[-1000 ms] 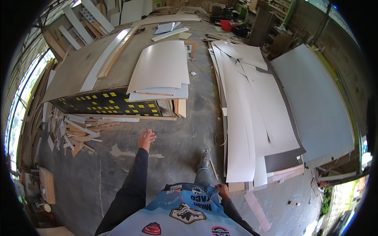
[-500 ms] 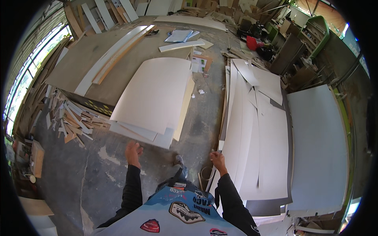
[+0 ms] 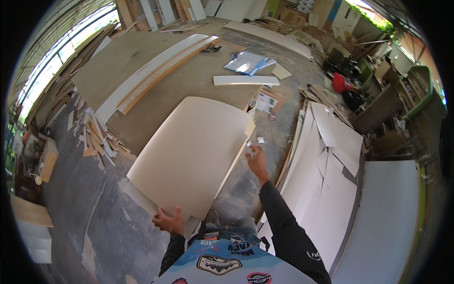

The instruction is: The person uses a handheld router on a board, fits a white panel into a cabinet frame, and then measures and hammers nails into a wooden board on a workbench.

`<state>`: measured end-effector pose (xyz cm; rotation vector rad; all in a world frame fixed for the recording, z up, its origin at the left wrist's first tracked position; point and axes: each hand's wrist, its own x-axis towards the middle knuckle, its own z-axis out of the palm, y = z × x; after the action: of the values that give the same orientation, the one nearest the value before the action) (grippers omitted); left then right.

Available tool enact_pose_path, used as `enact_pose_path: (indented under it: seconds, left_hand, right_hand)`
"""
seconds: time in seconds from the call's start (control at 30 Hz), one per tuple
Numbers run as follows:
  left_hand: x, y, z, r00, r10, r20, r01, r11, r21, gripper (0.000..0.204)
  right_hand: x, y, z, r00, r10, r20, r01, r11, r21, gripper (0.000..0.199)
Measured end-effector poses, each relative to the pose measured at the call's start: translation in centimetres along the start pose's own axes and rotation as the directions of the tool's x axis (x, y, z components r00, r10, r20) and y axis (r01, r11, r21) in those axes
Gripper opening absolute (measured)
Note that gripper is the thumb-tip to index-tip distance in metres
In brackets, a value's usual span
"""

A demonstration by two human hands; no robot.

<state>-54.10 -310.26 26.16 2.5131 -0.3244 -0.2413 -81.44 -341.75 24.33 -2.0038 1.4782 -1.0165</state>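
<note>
A large, slightly bowed white sheet (image 3: 189, 151) lies in front of me on top of other panels. The near corner of a grey-white panel (image 3: 142, 198) shows from under it, and a pale yellowish board edge (image 3: 231, 165) sticks out along its right side. My left hand (image 3: 169, 221) is at the sheet's near edge, fingers spread and bent; whether it touches the sheet I cannot tell. Out past the right edge of the stack, my right hand (image 3: 257, 163) reaches forward with its fingers loosely curled and apart, with nothing visible in it.
A large brown board (image 3: 161, 75) with long strips (image 3: 165, 71) lies beyond the stack. Cut white sheets (image 3: 326, 189) lie to the right, beside a bluish-white panel (image 3: 383, 213). Wood offcuts (image 3: 97, 137) are heaped at left. Crumpled white scraps (image 3: 260, 140) lie on the floor.
I have come closer to the stack, and the view has turned left. My left hand has come to the sheet's near edge; my right hand has reached forward beside the stack.
</note>
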Motion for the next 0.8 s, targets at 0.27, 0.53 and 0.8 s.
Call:
enact_pose_path:
  seconds: [0.27, 0.53, 0.8]
  left_hand:
    - [-1.5, 2.5, 2.5, 0.969, -0.09, -0.232, 0.111, 0.991, 0.078, 0.093]
    - [-2.4, -0.4, 6.2, 0.936, -0.06, -0.348, 0.09, 0.993, 0.072, 0.104]
    - [-7.9, 6.3, 1.5, 0.952, 0.306, -0.014, -0.291, 0.919, 0.264, 0.129]
  right_hand:
    - [18.9, 1.8, 2.2, 0.945, -0.14, 0.295, 0.194, 0.967, -0.163, 0.08]
    - [20.2, 4.0, 2.6, 0.822, -0.218, 0.527, 0.27, 0.962, -0.024, 0.08]
    - [18.6, 3.7, -1.9, 0.687, -0.328, 0.649, 0.395, 0.918, 0.046, 0.086]
